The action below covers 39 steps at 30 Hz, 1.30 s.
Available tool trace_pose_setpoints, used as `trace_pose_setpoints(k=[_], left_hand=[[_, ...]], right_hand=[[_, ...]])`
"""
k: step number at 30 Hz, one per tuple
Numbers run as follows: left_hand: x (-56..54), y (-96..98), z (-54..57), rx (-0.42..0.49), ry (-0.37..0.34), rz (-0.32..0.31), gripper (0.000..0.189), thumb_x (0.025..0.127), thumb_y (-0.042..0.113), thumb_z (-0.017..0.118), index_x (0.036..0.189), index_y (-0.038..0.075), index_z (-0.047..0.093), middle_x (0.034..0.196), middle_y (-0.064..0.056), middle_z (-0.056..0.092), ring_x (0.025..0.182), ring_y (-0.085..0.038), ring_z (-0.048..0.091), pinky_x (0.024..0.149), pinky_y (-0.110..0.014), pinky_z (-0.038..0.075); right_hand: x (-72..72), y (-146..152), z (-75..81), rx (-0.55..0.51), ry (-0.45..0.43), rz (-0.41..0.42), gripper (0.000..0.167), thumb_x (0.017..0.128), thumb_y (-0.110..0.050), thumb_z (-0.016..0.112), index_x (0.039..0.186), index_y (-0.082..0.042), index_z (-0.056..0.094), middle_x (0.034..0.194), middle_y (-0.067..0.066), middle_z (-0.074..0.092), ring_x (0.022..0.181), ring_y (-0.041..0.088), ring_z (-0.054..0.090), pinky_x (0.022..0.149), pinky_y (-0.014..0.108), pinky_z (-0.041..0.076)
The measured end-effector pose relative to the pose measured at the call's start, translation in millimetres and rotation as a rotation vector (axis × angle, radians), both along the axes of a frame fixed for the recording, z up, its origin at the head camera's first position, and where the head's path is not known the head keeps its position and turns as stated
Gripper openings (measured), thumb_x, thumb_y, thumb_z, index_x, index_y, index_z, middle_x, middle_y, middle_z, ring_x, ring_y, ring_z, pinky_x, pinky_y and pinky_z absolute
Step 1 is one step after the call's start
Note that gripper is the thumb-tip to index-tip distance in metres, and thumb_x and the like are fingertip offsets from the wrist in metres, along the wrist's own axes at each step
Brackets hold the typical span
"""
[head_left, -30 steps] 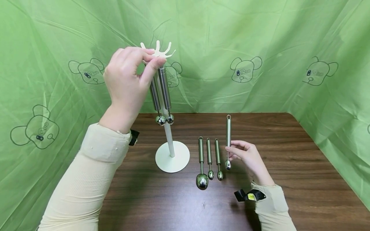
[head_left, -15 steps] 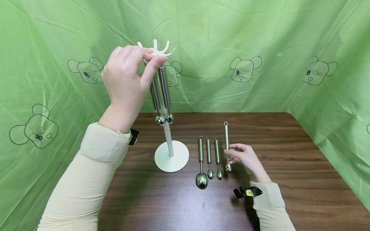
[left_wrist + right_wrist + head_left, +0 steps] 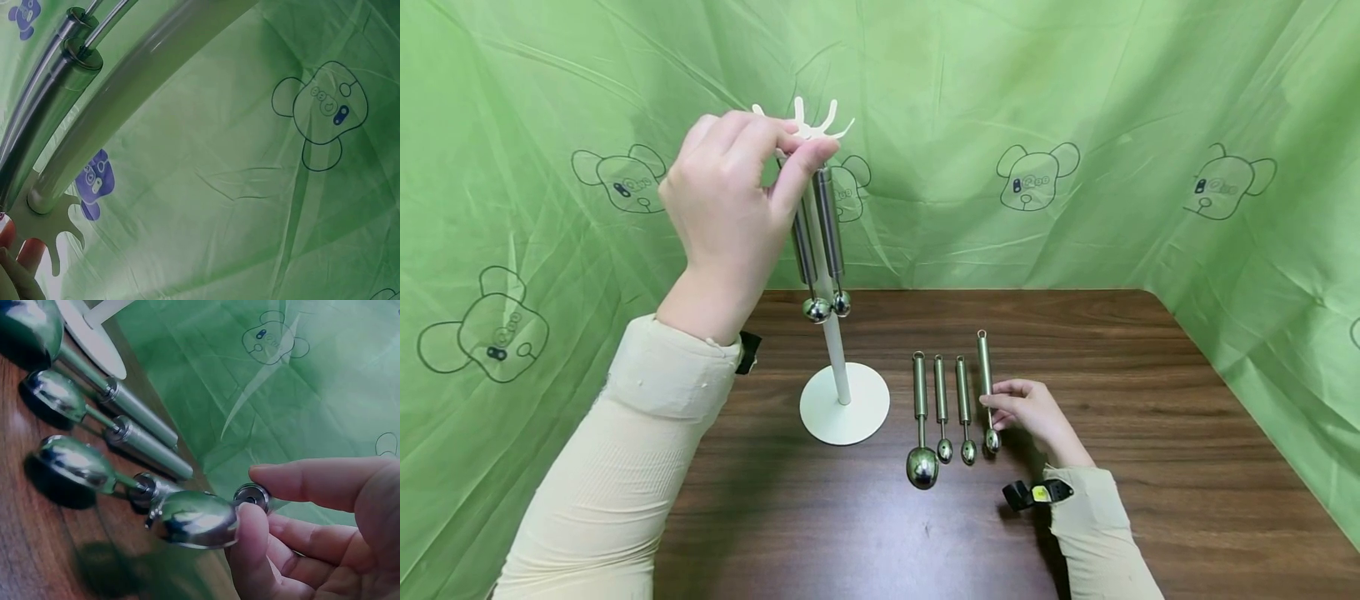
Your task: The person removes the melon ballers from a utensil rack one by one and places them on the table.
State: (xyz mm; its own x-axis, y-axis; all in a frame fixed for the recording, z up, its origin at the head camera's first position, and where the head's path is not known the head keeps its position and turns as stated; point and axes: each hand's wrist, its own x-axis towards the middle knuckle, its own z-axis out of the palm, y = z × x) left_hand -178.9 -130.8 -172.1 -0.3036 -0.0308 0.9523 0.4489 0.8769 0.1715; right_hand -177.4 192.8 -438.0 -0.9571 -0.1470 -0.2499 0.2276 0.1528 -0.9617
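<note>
With curled thumb and fingers my left hand point(image 3: 722, 192) pinches the top of a white hook stand point(image 3: 837, 354), whose prongs show past the fingertips. Two steel melon ballers point(image 3: 830, 225) hang from it, bowls down; their upper ends are partly hidden by the hand. My right hand point(image 3: 1037, 417) pinches another melon baller point(image 3: 984, 358) at the lower handle, its small oval bowl point(image 3: 194, 519) pointing toward me, close over the table. Left of it lie three more in a row: a large-bowled scoop point(image 3: 921, 392) and two small melon ballers, one point(image 3: 942, 392) beside the other point(image 3: 964, 392).
The stand's round white base point(image 3: 846, 429) rests on the dark wooden table point(image 3: 1165, 467), left of the row. Green cloth point(image 3: 925, 83) with printed bear heads encloses the table at the back and sides.
My right hand has moved down and slightly left with its melon baller, bringing it beside the row. My left hand keeps its grip at the stand's top, with little movement.
</note>
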Motion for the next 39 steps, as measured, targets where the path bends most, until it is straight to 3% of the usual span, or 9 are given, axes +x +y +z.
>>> trace_pose_setpoints(k=[11,18,23,39], left_hand=[[0.7,2.0,-0.4,0.003,-0.010,0.011,0.042,0.086,0.053,0.068,0.087,0.012,0.076,0.091,-0.002,0.077,0.084,-0.025,0.066,0.058,-0.023,0.026],[-0.7,1.8,-1.2,0.014,0.004,-0.003,0.040,0.085,0.051,0.070,0.086,0.011,0.075,0.091,-0.002,0.077,0.084,-0.025,0.066,0.057,-0.038,0.041],[-1.9,1.5,-1.9,0.023,0.017,-0.028,0.039,0.085,0.049,0.072,0.086,0.011,0.075,0.091,-0.002,0.076,0.084,-0.026,0.066,0.060,-0.041,0.047],[-2.0,1.2,-1.6,0.030,0.014,-0.047,0.037,0.086,0.048,0.072,0.087,0.011,0.076,0.093,-0.001,0.077,0.083,-0.027,0.066,0.064,-0.044,0.048]], right_hand=[[-1.2,0,-8.5,0.042,-0.063,0.006,0.040,0.089,-0.004,0.067,0.117,0.019,0.051,0.073,0.002,0.065,0.057,0.009,0.062,0.055,0.021,0.056],[-1.6,1,-13.9,0.050,-0.082,0.003,0.034,0.089,-0.003,0.067,0.112,0.017,0.053,0.073,0.001,0.066,0.056,0.007,0.061,0.055,0.020,0.055],[-1.2,0,-16.6,0.104,-0.080,-0.009,0.034,0.087,-0.003,0.067,0.111,0.017,0.054,0.074,0.002,0.065,0.055,0.006,0.059,0.053,0.020,0.054],[2.4,-7,-17.1,0.241,-0.058,-0.062,0.032,0.086,-0.006,0.069,0.108,0.014,0.056,0.075,0.006,0.065,0.052,0.008,0.058,0.050,0.021,0.053]])
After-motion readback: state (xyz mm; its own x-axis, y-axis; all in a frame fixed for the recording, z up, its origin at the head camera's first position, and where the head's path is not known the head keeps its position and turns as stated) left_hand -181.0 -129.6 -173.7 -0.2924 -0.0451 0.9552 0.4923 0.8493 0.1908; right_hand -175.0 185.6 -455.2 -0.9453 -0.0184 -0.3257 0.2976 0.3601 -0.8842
